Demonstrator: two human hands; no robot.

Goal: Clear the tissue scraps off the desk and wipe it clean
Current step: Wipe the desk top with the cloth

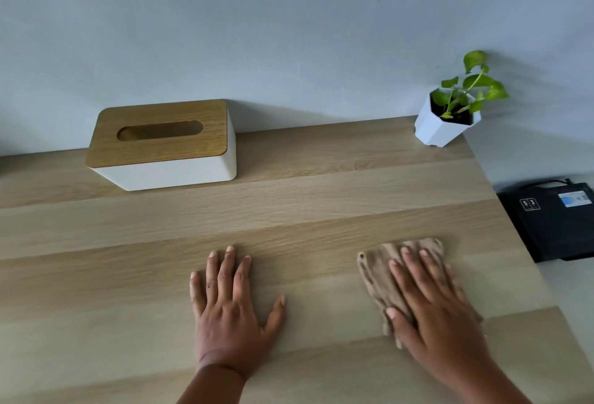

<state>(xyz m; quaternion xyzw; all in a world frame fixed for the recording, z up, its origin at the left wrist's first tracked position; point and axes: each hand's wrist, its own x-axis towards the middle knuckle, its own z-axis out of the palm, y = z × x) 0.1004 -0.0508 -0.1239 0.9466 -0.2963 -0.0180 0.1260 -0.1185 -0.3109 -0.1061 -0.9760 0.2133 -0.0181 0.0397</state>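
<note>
Left hand [229, 304] flat on desk [128, 291], right hand [434, 304] flat, fingers straight, atop cloth [381, 278]

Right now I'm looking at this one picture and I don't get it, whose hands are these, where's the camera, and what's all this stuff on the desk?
There is no machine here. A person wears a wide-angle camera on the head, so you look forward and down at their own two bare hands, as they would see them.

The left hand lies flat on the wooden desk, fingers spread, holding nothing. The right hand presses flat on a brown cloth, the sort used for wiping.

At the back, by the wall, stands a white tissue box with a wooden lid; no tissue shows in its slot. At the far right corner sits a small plant in a white pot. Past the desk's right edge, lower down, is a black device; I cannot tell what it is.

I see no tissue scraps on the desk.
</note>
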